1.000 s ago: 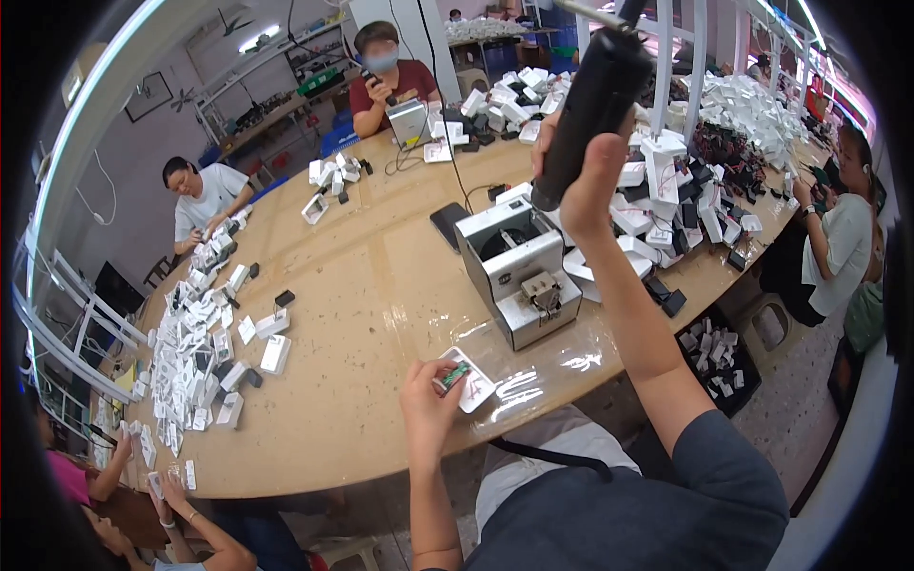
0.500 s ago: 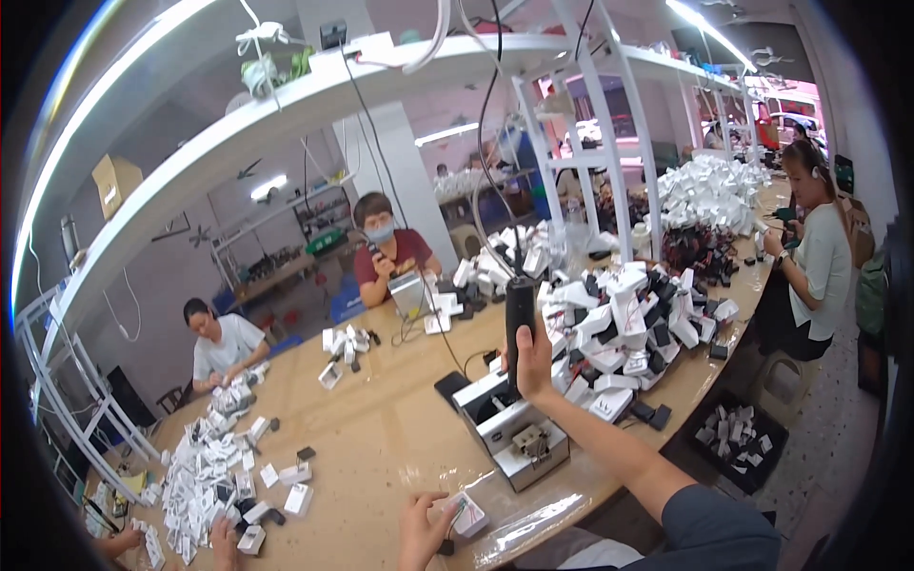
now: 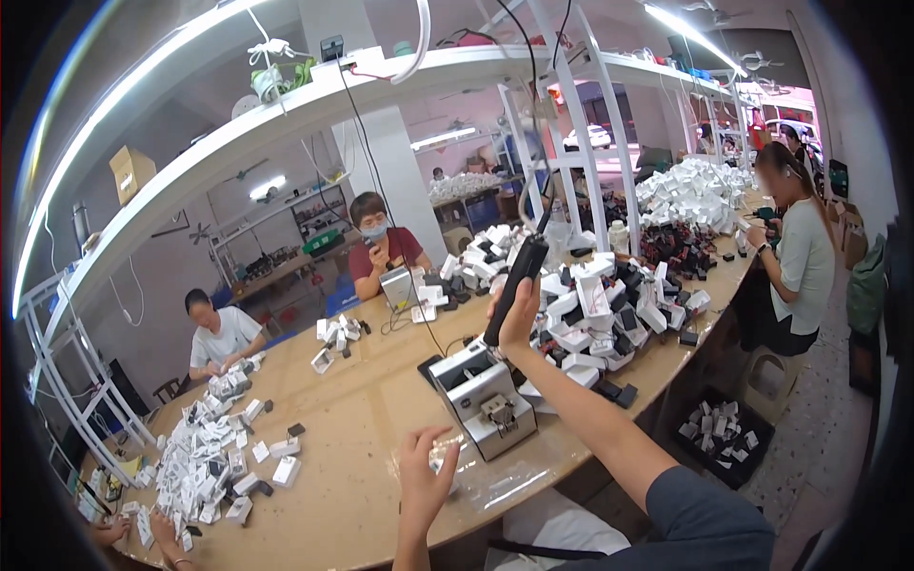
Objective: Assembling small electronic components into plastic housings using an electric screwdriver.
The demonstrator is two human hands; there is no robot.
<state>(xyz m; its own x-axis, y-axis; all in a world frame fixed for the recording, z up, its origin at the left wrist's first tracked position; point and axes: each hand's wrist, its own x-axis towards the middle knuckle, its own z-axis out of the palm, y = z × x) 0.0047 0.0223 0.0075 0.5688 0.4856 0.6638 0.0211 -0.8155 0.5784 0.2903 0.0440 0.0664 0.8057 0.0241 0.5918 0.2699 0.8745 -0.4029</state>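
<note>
My right hand (image 3: 517, 309) is closed around a black electric screwdriver (image 3: 519, 285), tilted with its cord running up from the top. Its lower end is above a silver-white box-shaped screw feeder (image 3: 460, 388) with a metal mechanism on its front. To the left of the feeder, my left hand (image 3: 427, 476) is raised over the table edge, thumb and fingers curved and apart. A small white plastic case (image 3: 440, 465) lies just behind that hand, mostly hidden by it.
White cases and black parts are heaped to the right (image 3: 600, 314) and left (image 3: 205, 457). White shelf posts (image 3: 590, 181) rise beyond the right heap. Co-workers sit across the table and at the far left; another stands at right (image 3: 800, 247). A black crate (image 3: 722, 433) sits on the floor.
My right hand has tilted the screwdriver and lifted it off the feeder. My left hand has let go of the white case and risen. The view has shifted slightly.
</note>
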